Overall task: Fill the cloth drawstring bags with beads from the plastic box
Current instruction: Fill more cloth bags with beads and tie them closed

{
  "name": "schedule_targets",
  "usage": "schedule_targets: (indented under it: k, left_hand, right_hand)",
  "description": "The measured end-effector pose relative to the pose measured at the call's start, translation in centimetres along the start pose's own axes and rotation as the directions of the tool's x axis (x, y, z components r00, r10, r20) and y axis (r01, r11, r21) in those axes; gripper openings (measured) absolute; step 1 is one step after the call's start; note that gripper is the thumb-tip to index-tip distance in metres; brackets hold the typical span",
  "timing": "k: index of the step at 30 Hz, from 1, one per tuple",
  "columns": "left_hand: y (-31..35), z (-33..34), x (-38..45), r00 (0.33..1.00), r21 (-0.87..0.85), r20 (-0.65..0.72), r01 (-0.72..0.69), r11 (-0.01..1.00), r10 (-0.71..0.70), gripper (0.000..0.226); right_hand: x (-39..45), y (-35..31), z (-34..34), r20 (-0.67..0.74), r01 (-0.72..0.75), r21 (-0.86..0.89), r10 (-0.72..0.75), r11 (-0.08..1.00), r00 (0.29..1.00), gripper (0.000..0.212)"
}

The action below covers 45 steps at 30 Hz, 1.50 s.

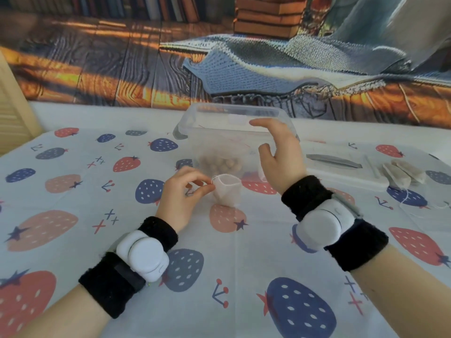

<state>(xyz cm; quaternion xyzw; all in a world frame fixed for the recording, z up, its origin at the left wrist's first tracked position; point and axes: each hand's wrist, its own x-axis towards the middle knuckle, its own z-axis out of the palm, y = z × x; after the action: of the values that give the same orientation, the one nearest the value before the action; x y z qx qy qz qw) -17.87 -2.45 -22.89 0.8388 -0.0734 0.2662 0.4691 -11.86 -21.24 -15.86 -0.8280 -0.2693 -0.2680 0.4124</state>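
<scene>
The left hand (181,191) pinches the rim of a small cloth drawstring bag (227,191) between thumb and fingertips, holding its mouth open and facing up, its long axis hanging downward just right of those fingers. The right hand (280,154) hovers released, fingers spread and holding nothing, over the near right corner of the clear plastic box (195,123). The wooden beads (220,165) lie low in the box, just beyond the bag's mouth and down-left of the right fingers, which are nearer and likely must reach down for them. Filled bags (402,175) lie well right.
</scene>
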Motion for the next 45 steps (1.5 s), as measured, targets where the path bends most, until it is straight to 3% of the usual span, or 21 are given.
schedule_targets:
  k: [4, 7, 9, 12, 18, 23, 27, 29, 32, 36, 45]
  left_hand:
    - [-0.8, -2.0, -0.4, 0.997, -0.026, -0.076, 0.006, 1.000, -0.008, 0.024]
    - [-1.2, -3.2, -0.5, 0.993, 0.018, -0.111, -0.038, 0.999, 0.040, 0.033]
    - [-1.2, -3.9, -0.4, 0.987, 0.059, -0.132, -0.089, 0.994, 0.097, 0.028]
    - [-1.1, -4.6, -0.4, 0.978, 0.059, -0.134, -0.153, 0.986, 0.159, 0.019]
    - [-0.4, -4.5, -0.9, 0.974, -0.021, -0.105, -0.202, 0.979, 0.199, 0.021]
    - [-0.9, -4.5, -1.0, 0.980, -0.112, -0.084, -0.191, 0.975, 0.182, 0.007]
    - [-0.8, -4.5, -1.2, 0.981, -0.150, -0.110, -0.173, 0.973, 0.158, 0.008]
    - [-0.9, -4.5, -1.3, 0.981, -0.163, -0.116, -0.173, 0.971, 0.155, 0.004]
    - [-0.9, -4.4, -1.2, 0.981, -0.181, -0.122, -0.170, 0.969, 0.150, 0.005]
    - [-0.9, -4.2, -1.1, 0.979, -0.193, -0.121, -0.186, 0.963, 0.165, 0.004]
    - [-1.0, -4.3, -1.4, 0.985, -0.236, -0.130, -0.141, 0.961, 0.112, 0.006]
  right_hand:
    - [4.6, -0.1, 1.3, 0.178, -0.102, -0.065, 0.112, 0.993, 0.978, 0.036]
    - [6.4, -0.3, 2.0, 0.289, -0.151, -0.211, 0.209, 0.966, 0.934, 0.034]
    - [6.8, -0.8, 2.0, 0.332, -0.135, -0.252, 0.216, 0.958, 0.918, 0.037]
    - [6.8, -1.6, 1.2, 0.429, -0.082, -0.182, 0.154, 0.980, 0.890, 0.035]
    - [6.6, -2.5, -0.5, 0.662, -0.068, -0.051, 0.085, 0.996, 0.745, 0.032]
    - [5.6, -2.6, 0.5, 0.778, -0.001, -0.171, 0.136, 0.985, 0.614, 0.040]
    - [4.4, -2.6, 1.8, 0.756, -0.059, -0.097, 0.112, 0.994, 0.645, 0.028]
    - [3.9, -2.6, 2.6, 0.745, -0.007, -0.113, 0.090, 0.994, 0.661, 0.023]
    - [3.6, -2.5, 3.7, 0.766, 0.029, -0.131, 0.083, 0.991, 0.638, 0.030]
    - [3.9, -2.4, 4.2, 0.731, 0.022, -0.152, 0.098, 0.988, 0.675, 0.025]
    - [3.8, -2.2, 5.4, 0.749, 0.209, -0.276, 0.073, 0.938, 0.659, 0.028]
